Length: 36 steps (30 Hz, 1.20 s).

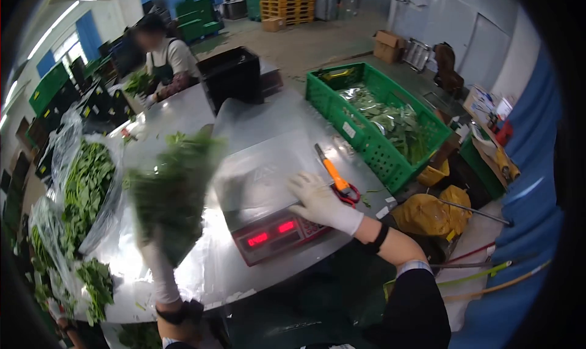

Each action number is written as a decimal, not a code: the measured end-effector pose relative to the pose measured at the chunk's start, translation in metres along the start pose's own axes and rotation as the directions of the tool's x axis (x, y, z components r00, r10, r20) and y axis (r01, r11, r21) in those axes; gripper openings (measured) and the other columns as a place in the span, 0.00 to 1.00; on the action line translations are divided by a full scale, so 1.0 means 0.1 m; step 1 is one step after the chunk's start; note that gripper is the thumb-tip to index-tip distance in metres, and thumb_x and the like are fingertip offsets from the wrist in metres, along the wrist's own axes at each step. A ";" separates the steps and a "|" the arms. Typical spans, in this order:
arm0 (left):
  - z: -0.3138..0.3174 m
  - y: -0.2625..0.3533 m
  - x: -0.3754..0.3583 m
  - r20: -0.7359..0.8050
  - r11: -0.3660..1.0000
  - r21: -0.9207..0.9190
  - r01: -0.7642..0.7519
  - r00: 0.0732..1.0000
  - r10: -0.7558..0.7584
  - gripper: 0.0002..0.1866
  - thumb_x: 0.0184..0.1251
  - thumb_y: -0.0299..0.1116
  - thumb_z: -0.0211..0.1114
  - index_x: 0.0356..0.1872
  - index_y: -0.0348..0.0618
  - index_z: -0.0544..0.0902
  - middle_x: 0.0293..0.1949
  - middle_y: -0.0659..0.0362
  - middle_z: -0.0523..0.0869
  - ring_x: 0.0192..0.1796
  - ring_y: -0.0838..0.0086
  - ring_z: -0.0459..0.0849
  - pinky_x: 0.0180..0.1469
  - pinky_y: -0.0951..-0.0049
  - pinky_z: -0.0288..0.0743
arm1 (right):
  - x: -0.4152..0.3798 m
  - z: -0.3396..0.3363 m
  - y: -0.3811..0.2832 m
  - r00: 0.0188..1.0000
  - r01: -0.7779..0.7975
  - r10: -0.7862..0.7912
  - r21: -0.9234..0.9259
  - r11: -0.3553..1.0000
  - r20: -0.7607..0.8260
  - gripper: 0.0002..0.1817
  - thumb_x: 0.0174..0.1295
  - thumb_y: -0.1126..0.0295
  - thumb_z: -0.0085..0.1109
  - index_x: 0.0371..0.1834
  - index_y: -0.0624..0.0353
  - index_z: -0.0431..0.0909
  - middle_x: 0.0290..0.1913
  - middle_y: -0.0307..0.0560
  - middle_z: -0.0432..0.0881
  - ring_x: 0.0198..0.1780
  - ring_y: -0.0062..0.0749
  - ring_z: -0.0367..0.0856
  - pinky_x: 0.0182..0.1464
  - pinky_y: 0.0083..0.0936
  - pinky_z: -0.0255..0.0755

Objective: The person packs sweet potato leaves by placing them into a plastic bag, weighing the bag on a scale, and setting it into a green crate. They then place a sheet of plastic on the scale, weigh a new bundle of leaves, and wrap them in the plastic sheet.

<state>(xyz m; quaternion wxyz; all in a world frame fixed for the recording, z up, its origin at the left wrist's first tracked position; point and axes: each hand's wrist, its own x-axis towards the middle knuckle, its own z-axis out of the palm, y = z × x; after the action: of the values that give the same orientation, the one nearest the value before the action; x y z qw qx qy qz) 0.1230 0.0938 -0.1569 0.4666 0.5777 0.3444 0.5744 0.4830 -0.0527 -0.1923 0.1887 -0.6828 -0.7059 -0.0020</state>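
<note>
Greens (88, 187), leafy, heaped in crinkled clear plastic on the shiny bench (229, 288). Left hand (154, 257), gloved, closed about the lower end of a blurred leafy bundle (174, 190), held up left of the scale (259, 242), seemingly to bear its weight. Scale: smooth, flat plate. Right hand (320, 201), gloved, fingers extended at plate's edge, grasping nothing, perhaps steadying. Green crate (349, 122): perforated plastic, apparently kept within reach.

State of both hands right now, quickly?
Left white-gloved hand: holding a blurred bunch of green leafy vegetables.
Right white-gloved hand: open, no held object visible, at the flat-topped red digital scale; contact unclear.
</note>
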 end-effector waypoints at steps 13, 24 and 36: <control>0.78 1.08 -0.45 0.511 0.884 -0.314 0.346 0.846 -0.150 0.29 0.75 0.46 0.59 0.65 0.30 0.73 0.60 0.52 0.81 0.58 0.63 0.81 0.62 0.63 0.74 | -0.82 -0.58 0.02 0.986 -0.036 0.164 0.985 0.169 0.008 0.48 0.53 0.71 0.75 0.77 0.60 0.58 0.74 0.50 0.65 0.75 0.41 0.63 0.75 0.40 0.60; 1.87 0.13 -0.09 0.852 0.202 0.464 -0.863 0.372 -0.368 0.41 0.69 0.63 0.56 0.73 0.42 0.66 0.72 0.40 0.67 0.74 0.45 0.64 0.73 0.45 0.56 | -2.84 -1.13 0.58 0.144 0.260 0.976 0.958 0.121 -0.162 0.28 0.66 0.68 0.62 0.69 0.60 0.67 0.62 0.49 0.78 0.55 0.40 0.82 0.55 0.37 0.79; 1.47 -0.30 0.09 0.811 0.500 0.564 -0.657 0.554 -0.188 0.20 0.58 0.45 0.70 0.46 0.45 0.78 0.55 0.51 0.77 0.58 0.52 0.76 0.66 0.42 0.61 | -2.01 -1.51 2.77 0.458 0.006 0.889 1.000 0.016 -0.017 0.26 0.64 0.64 0.67 0.63 0.61 0.72 0.60 0.51 0.80 0.58 0.40 0.81 0.56 0.38 0.78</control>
<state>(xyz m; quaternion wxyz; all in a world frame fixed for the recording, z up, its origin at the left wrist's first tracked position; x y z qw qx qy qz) 0.2729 0.0908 -0.1680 0.1351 0.9606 0.2293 0.0798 0.7893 -0.2669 -0.1765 0.7881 -0.5574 -0.1114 0.2363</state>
